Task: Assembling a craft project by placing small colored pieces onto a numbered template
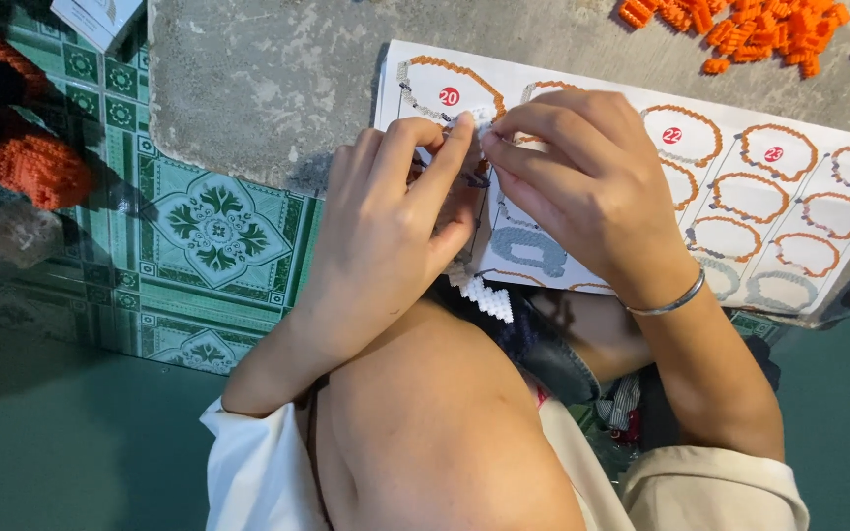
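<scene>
Most of what you are working on is hidden: your left hand (386, 226) and right hand (582, 187) meet over the near-left part of the instruction sheet (789, 118), and their fingers cover nearly all of the small white piece (484, 123) pinched between them. Only a sliver of it shows at the fingertips, pale and knobbly, too small to make out its shape. Both hands have thumb and forefinger closed tight on that piece, the other fingers curled loosely behind. Below the sheet's near edge a white stepped block strip (484, 293) peeks out from under your left wrist, partly covered. The sheet itself is white, printed with rows of orange and grey ring diagrams, and its left columns are blocked by your hands. Beyond its far edge lies a heap of orange bricks (740, 29), cut off by the frame. A silver bangle (669, 303) circles your right wrist. Left of the sheet, green patterned tiles (218, 221) show.
</scene>
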